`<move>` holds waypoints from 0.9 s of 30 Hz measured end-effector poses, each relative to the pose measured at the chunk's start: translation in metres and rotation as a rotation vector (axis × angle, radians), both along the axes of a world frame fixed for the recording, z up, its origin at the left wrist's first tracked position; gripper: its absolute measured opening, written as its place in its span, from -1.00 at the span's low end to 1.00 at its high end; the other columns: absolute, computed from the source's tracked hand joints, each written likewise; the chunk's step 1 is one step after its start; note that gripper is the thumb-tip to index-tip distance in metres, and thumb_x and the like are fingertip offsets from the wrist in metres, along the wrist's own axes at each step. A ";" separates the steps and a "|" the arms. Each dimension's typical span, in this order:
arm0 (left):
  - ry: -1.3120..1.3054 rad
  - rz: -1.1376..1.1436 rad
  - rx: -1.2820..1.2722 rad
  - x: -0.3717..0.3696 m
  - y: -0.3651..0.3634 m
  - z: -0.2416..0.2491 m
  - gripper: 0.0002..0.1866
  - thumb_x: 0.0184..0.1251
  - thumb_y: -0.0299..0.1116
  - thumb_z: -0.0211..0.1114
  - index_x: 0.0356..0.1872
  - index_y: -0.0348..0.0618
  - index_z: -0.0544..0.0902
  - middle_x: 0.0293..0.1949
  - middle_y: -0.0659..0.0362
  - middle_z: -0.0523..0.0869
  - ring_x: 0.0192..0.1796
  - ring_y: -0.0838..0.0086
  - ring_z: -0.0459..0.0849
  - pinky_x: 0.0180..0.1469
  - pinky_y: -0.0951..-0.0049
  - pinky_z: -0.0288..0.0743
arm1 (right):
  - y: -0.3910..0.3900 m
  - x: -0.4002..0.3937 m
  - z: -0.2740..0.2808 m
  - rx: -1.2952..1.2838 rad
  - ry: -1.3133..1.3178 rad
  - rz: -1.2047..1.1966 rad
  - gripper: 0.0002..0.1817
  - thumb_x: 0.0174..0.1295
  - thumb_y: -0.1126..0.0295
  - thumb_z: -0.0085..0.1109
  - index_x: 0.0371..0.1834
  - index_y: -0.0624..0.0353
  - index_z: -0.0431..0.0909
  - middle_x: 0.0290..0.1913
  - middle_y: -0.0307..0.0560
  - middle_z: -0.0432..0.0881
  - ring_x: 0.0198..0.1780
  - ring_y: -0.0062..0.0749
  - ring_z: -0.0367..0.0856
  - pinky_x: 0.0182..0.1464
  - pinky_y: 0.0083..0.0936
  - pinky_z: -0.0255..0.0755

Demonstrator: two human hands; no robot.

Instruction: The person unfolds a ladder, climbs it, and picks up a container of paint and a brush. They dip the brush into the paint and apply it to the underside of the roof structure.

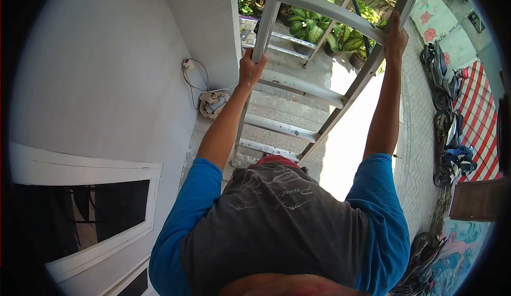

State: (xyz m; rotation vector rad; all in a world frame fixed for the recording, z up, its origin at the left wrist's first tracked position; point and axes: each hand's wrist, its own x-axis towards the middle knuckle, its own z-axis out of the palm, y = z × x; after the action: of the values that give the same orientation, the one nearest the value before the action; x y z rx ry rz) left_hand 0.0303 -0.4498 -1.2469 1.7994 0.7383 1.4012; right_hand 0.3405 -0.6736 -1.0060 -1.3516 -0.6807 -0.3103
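An aluminium stepladder (298, 85) with paint-spotted rungs stands in front of me. My left hand (251, 70) is closed round its left rail, level with a rung. Higher up, my right hand (395, 39) is wrapped round the right rail, near the end of a rung. Between my arms the lower rungs run down to the ground. The ladder's rear legs show behind, near the potted plants (307, 27).
A white wall (112, 72) with a window (106, 211) is close on the left. A socket with a cable (187, 64) hangs above a bag (214, 104) in the corner. Motorcycles (442, 102) are parked on the paved lane at the right.
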 end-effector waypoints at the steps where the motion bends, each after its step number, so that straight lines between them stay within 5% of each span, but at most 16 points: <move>1: -0.018 0.002 0.009 0.001 0.001 -0.001 -0.62 0.27 -0.12 0.43 -0.15 -0.27 0.65 -0.42 0.02 0.76 -0.36 0.26 0.78 -0.26 0.24 0.61 | -0.002 0.001 0.000 -0.035 0.033 0.004 -0.21 0.29 -0.36 0.23 -0.19 0.38 0.69 -0.39 -0.09 0.62 -0.35 -0.44 0.54 -0.20 -0.39 0.44; 2: -0.037 0.002 0.019 0.001 -0.002 0.000 -0.62 0.28 -0.13 0.43 -0.16 -0.28 0.65 -0.43 0.04 0.76 -0.38 0.30 0.77 -0.28 0.28 0.61 | -0.002 0.005 -0.002 -0.070 0.065 0.007 -0.21 0.31 -0.33 0.23 -0.06 0.38 0.71 -0.36 -0.06 0.66 -0.30 -0.41 0.60 -0.13 -0.38 0.47; 6: -0.081 -0.013 -0.039 0.001 -0.006 0.002 -0.67 0.28 -0.18 0.45 -0.20 -0.28 0.65 -0.46 0.10 0.75 -0.43 0.42 0.74 -0.34 0.37 0.59 | 0.001 0.030 -0.004 -0.199 0.035 -0.069 -0.20 0.27 -0.36 0.23 -0.16 0.38 0.71 -0.42 -0.04 0.64 -0.37 -0.35 0.60 -0.20 -0.36 0.48; 11: -0.084 0.029 -0.049 0.003 0.003 -0.008 -0.69 0.28 -0.20 0.46 -0.23 -0.28 0.65 -0.42 0.10 0.75 -0.38 0.47 0.71 -0.29 0.40 0.56 | 0.002 0.010 0.003 -0.051 -0.004 0.002 -0.20 0.27 -0.35 0.26 -0.33 0.41 0.70 -0.55 -0.18 0.52 -0.44 -0.46 0.46 -0.28 -0.36 0.39; 14: -0.095 0.014 -0.040 -0.001 0.005 -0.011 -0.68 0.27 -0.19 0.47 -0.23 -0.27 0.66 -0.41 0.08 0.75 -0.36 0.46 0.71 -0.27 0.39 0.56 | 0.006 0.038 -0.001 -0.181 0.055 -0.025 -0.20 0.31 -0.31 0.25 -0.19 0.45 0.70 -0.45 -0.12 0.59 -0.34 -0.47 0.51 -0.16 -0.38 0.43; 16: -0.079 0.002 -0.059 -0.001 0.002 -0.010 -0.68 0.26 -0.20 0.48 -0.22 -0.27 0.65 -0.41 0.08 0.74 -0.36 0.44 0.71 -0.26 0.37 0.57 | 0.011 0.024 -0.003 -0.080 -0.095 0.042 -0.27 0.39 -0.38 0.05 -0.47 0.17 0.57 -0.58 -0.17 0.50 -0.52 -0.41 0.49 -0.44 -0.31 0.37; 21: -0.062 0.031 -0.035 0.001 0.003 -0.008 -0.67 0.28 -0.19 0.49 -0.20 -0.27 0.65 -0.38 0.09 0.76 -0.33 0.42 0.73 -0.20 0.37 0.60 | 0.011 0.032 -0.006 -0.052 -0.029 0.055 -0.41 0.42 -0.18 0.20 -0.41 0.22 0.58 -0.56 -0.15 0.53 -0.49 -0.41 0.54 -0.42 -0.32 0.40; 23: -0.055 0.025 -0.052 -0.003 -0.003 -0.006 -0.67 0.28 -0.19 0.49 -0.19 -0.27 0.65 -0.37 0.10 0.76 -0.31 0.43 0.73 -0.18 0.38 0.61 | 0.007 0.041 -0.023 -0.120 -0.135 0.077 -0.21 0.40 -0.23 0.20 0.11 0.48 0.60 -0.21 -0.02 0.66 -0.14 -0.45 0.57 0.03 -0.41 0.44; 27: -0.121 -0.114 -0.070 -0.009 0.002 -0.007 -0.63 0.27 -0.16 0.51 -0.16 -0.27 0.65 -0.33 0.13 0.76 -0.29 0.49 0.72 -0.17 0.40 0.61 | -0.021 0.015 -0.089 -0.068 -0.127 0.129 -0.23 0.50 -0.06 0.13 0.46 0.42 0.27 -0.04 0.09 0.67 0.06 -0.30 0.64 0.15 -0.40 0.47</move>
State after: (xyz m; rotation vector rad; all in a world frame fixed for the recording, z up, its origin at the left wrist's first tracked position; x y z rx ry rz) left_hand 0.0209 -0.4477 -1.2544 1.6604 0.6048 1.3789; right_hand 0.3556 -0.6947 -1.0950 -1.3533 -0.8873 -0.2734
